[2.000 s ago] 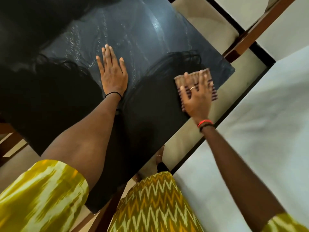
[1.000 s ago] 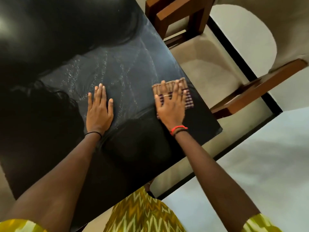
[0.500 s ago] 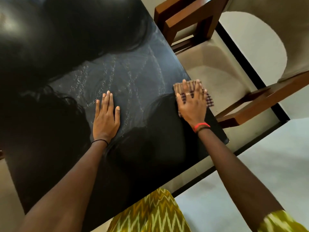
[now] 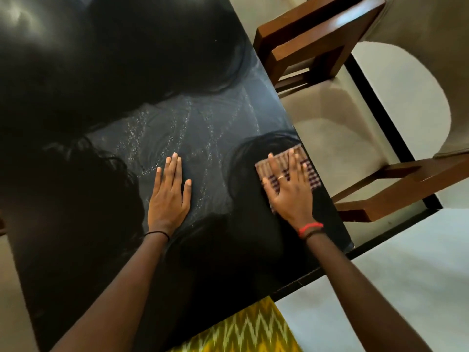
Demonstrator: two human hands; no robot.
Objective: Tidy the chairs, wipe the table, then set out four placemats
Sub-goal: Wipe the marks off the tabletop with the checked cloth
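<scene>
Glossy black rectangular worktop point(image 4: 127, 72) carried 1 folded brown-and-purple checked cloth point(image 4: 308, 168), lying near the right edge and not far from the near right corner. The right hand point(image 4: 289, 194) lay flat on that cloth, fingers straight and spread, pressing down without curling round it. A ring showed on 1 finger, and 2 bands, red and dark, on the wrist. The left hand point(image 4: 168, 199) rested palm down on the bare worktop, fingers straight and together, holding nothing, apart from the cloth. Wet streaks point(image 4: 182, 128) crossed the surface beyond both hands. A dark wooden chair with a beige upholstered seat point(image 4: 330, 128) stood just beside the right edge.
</scene>
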